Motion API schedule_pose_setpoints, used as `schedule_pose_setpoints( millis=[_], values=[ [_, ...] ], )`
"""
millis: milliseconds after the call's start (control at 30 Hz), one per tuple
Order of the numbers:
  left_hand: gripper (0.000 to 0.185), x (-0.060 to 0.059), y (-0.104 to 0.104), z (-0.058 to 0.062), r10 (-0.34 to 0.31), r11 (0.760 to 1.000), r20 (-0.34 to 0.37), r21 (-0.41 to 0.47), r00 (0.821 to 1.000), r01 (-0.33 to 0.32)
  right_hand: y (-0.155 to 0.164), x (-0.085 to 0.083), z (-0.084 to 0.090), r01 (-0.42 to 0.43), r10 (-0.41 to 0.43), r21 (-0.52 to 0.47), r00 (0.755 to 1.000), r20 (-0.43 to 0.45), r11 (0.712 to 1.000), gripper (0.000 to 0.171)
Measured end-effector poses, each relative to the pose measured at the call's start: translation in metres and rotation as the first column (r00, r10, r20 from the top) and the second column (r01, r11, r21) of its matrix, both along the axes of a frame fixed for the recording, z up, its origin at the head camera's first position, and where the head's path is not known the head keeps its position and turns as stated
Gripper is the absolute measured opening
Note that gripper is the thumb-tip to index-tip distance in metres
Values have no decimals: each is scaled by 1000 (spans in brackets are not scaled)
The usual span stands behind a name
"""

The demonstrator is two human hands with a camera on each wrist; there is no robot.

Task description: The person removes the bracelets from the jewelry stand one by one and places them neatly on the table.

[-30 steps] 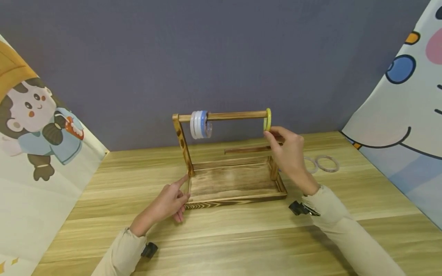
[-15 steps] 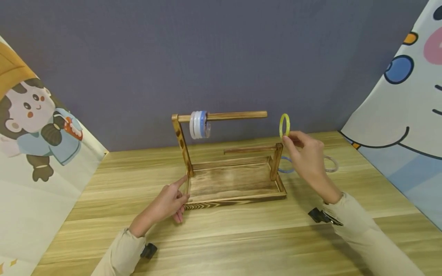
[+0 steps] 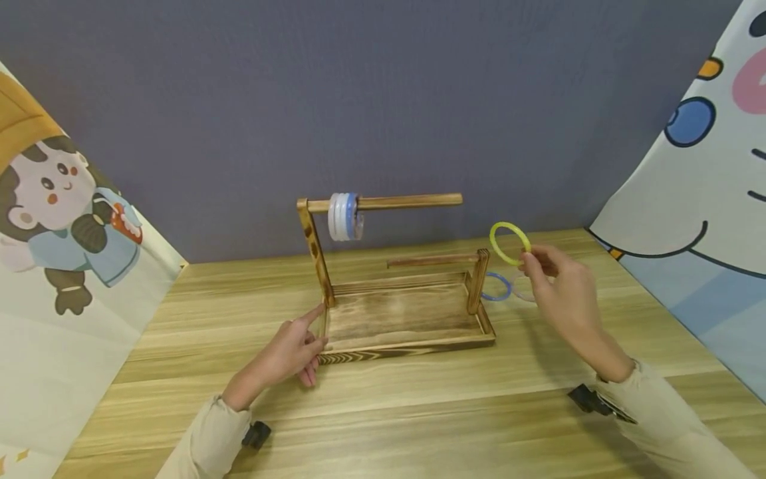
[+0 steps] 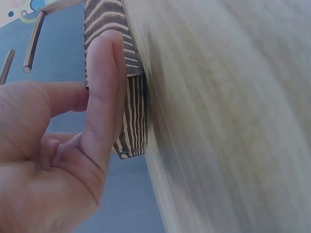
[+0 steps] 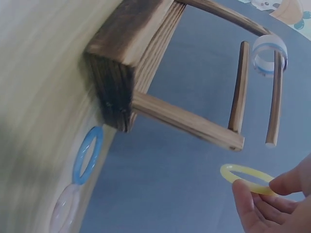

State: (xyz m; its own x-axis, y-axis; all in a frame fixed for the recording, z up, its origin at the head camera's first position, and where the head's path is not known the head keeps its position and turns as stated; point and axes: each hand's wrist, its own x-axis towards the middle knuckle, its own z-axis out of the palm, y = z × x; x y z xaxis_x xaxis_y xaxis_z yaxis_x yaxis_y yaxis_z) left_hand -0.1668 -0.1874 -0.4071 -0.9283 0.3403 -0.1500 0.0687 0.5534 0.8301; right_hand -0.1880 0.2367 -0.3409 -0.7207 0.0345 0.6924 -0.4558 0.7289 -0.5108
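Right hand [image 3: 562, 289] has carried yellow ring [image 3: 510, 243] off the rod [image 3: 407, 200].

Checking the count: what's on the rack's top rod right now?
White and blue rings hang near the top rod's left end. Overlap hides their number; the yellow ring is off.

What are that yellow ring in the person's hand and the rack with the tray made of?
The thin yellow ring, pinched by the right hand, looks like glossy, slightly translucent plastic or resin: light shows through its smooth rim. The brown rack with a tray base is wood, apparently scorched or dark-stained: bold dark grain stripes show on its end face, with a matte finish.
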Motion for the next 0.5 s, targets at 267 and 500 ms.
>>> schedule_pose_setpoints(
  millis=[267,500],
  values=[
    [73,-1,-2,1,-17,1000,4,-3,1000,17,21,3,-5,-26,26,-19,999,27,999,16],
    [72,1,-1,0,-4,1000,3,-9,1000,4,33,-2,-8,-41,37,75,998,54,996,10]
  ],
)
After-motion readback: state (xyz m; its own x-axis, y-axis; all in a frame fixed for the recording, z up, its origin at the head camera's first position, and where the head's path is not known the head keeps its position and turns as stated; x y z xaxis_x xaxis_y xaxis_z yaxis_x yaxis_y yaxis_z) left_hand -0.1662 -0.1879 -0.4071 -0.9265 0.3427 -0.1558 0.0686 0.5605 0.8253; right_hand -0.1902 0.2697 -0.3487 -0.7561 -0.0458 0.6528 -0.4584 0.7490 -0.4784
